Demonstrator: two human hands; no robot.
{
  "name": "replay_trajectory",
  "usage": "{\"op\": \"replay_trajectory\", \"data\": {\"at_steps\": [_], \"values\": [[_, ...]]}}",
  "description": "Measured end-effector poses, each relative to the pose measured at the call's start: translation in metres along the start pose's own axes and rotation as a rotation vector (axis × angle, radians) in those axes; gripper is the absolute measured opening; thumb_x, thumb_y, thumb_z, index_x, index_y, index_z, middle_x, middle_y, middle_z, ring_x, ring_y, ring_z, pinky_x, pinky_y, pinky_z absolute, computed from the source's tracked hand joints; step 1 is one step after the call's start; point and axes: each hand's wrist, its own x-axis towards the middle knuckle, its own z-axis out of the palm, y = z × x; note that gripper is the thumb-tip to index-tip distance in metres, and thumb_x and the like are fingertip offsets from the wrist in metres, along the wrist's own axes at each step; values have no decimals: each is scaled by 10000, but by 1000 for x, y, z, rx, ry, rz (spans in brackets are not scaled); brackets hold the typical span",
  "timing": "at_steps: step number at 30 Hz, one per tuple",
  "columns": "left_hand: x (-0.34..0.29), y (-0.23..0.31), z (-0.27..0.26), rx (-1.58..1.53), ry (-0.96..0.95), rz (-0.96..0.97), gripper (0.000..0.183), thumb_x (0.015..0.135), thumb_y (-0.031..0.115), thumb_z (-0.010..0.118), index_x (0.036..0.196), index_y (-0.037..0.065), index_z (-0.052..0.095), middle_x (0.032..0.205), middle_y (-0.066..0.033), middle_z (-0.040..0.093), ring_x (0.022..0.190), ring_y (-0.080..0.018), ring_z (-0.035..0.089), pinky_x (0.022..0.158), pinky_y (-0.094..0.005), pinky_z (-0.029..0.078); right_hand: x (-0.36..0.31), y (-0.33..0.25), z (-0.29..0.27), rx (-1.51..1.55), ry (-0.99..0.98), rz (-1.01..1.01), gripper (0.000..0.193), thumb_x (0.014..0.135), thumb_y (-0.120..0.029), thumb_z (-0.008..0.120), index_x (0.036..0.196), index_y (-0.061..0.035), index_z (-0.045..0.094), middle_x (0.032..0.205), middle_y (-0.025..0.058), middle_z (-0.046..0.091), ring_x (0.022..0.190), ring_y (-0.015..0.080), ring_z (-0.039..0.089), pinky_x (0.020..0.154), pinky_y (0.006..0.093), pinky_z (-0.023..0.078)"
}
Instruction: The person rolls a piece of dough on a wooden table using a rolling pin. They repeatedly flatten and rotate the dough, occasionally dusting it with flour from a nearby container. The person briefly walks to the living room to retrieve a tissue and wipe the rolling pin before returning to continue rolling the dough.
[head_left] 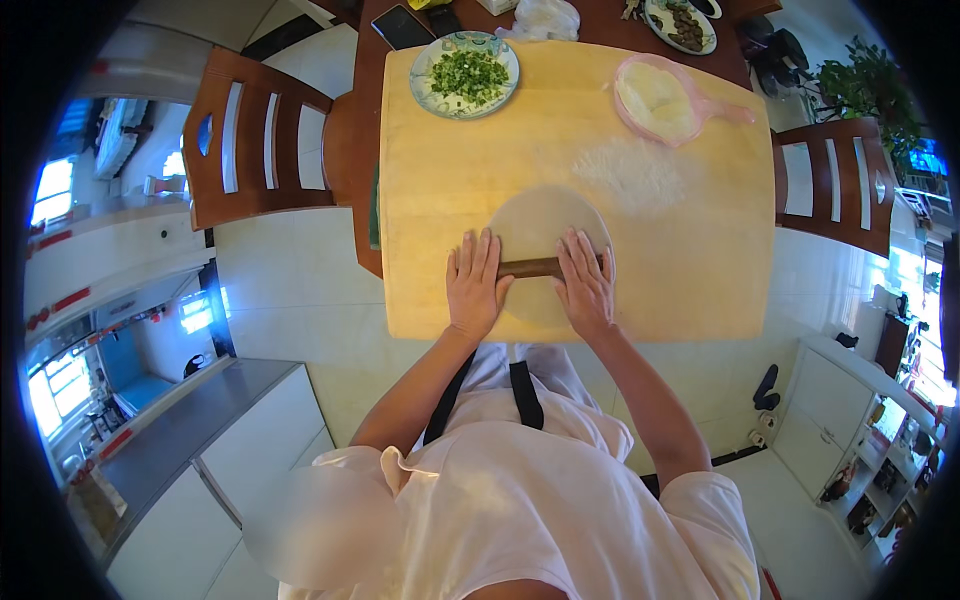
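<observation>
A flat round of dough (pixel 548 222) lies on the yellow board near its front edge. Across it rests a brown wooden rolling pin (pixel 530 268). My left hand (pixel 474 285) lies over the pin's left end, its fingers stretched out and pointing away from me. On the right end, my right hand (pixel 586 280) presses with straight fingers in the same way. Both palms hide the pin's ends. Loose white flour (pixel 632 175) is scattered on the board beyond the dough, to the right.
On the pastry board (pixel 430 200) stand a plate of chopped green onions (pixel 468 78) at the far left and a pink scoop of flour (pixel 658 100) at the far right. Behind them are a phone (pixel 402 28) and a plate of dark food (pixel 684 28). Wooden chairs (pixel 255 140) flank the table.
</observation>
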Motion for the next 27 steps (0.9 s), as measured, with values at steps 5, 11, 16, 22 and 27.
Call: {"op": "replay_trajectory", "data": {"at_steps": [5,11,16,22,27], "values": [[44,-16,4,-12,-25,74,654,905,366,565,1462,70,393,1513,-158,385,1385,-386,360,1088,-531,313,40,-3,-18,-43,-1,18,591,873,-256,621,1406,-60,457,1531,116,360,1424,298,322,1118,572,245],[110,-28,-1,-11,-30,43,582,941,335,526,1455,89,409,1502,-165,394,1369,-398,374,1080,-543,324,100,6,-13,-67,1,85,558,888,-190,560,1414,-50,437,1534,129,340,1411,328,333,1108,571,289],[135,-42,3,-1,-40,51,540,971,317,486,1455,92,408,1512,-173,379,1381,-391,365,1088,-543,318,130,11,-12,-80,-3,67,542,910,-183,538,1421,-49,416,1539,129,327,1413,322,330,1104,570,302],[183,-52,20,-7,8,123,516,975,288,496,1436,71,420,1504,-177,386,1386,-373,365,1099,-542,314,170,31,1,-102,107,138,544,912,-217,564,1415,-59,428,1546,127,319,1420,289,325,1122,557,280],[155,-38,32,-338,-67,203,493,923,169,577,1383,36,460,1400,-214,481,1302,-381,454,1048,-442,406,97,5,9,-79,109,33,507,861,-251,650,1322,-77,528,1518,121,370,1408,268,349,1135,522,272]]}}
